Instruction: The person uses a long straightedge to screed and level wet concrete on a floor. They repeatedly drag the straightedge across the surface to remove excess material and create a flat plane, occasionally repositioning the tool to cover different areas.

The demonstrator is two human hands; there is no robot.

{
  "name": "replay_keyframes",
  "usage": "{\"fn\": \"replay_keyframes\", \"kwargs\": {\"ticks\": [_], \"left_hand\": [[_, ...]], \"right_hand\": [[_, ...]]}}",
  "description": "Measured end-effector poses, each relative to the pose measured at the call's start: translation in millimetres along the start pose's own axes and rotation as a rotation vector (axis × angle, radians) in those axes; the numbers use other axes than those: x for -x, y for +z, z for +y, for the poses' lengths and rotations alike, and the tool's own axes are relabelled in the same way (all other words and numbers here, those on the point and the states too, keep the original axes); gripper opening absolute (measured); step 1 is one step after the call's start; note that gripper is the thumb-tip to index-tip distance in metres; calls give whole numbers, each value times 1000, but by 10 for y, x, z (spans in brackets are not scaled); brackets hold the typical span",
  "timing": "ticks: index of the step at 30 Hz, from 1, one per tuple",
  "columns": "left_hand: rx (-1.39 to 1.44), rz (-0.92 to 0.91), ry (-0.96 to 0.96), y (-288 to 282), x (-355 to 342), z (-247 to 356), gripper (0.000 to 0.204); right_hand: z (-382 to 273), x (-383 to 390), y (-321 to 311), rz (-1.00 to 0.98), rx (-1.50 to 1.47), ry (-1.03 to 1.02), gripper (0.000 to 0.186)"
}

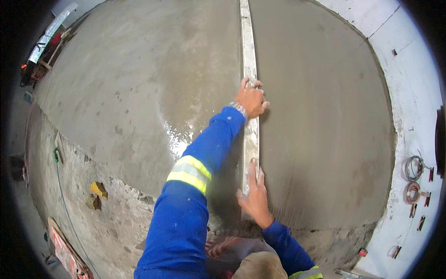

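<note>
A long, pale metal straightedge smeared with mortar lies against a wet grey mortar surface and runs away from me toward the upper edge. My left hand, with a band at the wrist, is closed over the straightedge about halfway along its visible length. Nearer to me, my right hand grips the bar close to its near end, fingers lying along it and the thumb at its left side. Left of the bar, the mortar shines with water.
A green-handled tool and two yellowish lumps are on the rough strip at the left. Wire coils hang along the white wall at right. A red and white bag is at lower left.
</note>
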State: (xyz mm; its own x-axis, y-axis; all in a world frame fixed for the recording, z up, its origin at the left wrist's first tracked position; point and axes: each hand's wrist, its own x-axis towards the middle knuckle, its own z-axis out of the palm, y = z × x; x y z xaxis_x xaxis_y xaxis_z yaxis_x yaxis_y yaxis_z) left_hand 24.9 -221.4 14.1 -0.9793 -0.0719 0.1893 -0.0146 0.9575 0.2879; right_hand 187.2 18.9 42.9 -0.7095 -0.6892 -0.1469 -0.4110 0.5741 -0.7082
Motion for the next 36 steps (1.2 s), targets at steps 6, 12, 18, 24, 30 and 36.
{"fn": "replay_keyframes", "kwargs": {"ticks": [6,12,18,24,30,36], "left_hand": [[3,-17,-43,11,21,-62,32],[-21,12,-56,28,-55,-180,34],[14,-4,-31,1,24,-67,35],[-5,12,-37,-35,29,-122,35],[-39,-14,-66,-59,14,-242,33],[20,-34,-57,-113,61,-91,35]], "right_hand": [[-12,-6,31,2,7,2,105],[-37,-153,42,-1,-7,-10,104],[-39,-26,31,-5,8,8,105],[-22,-31,65,-5,27,-13,103],[-77,-132,66,-21,-16,-9,103],[-36,-28,39,8,5,-36,104]]}}
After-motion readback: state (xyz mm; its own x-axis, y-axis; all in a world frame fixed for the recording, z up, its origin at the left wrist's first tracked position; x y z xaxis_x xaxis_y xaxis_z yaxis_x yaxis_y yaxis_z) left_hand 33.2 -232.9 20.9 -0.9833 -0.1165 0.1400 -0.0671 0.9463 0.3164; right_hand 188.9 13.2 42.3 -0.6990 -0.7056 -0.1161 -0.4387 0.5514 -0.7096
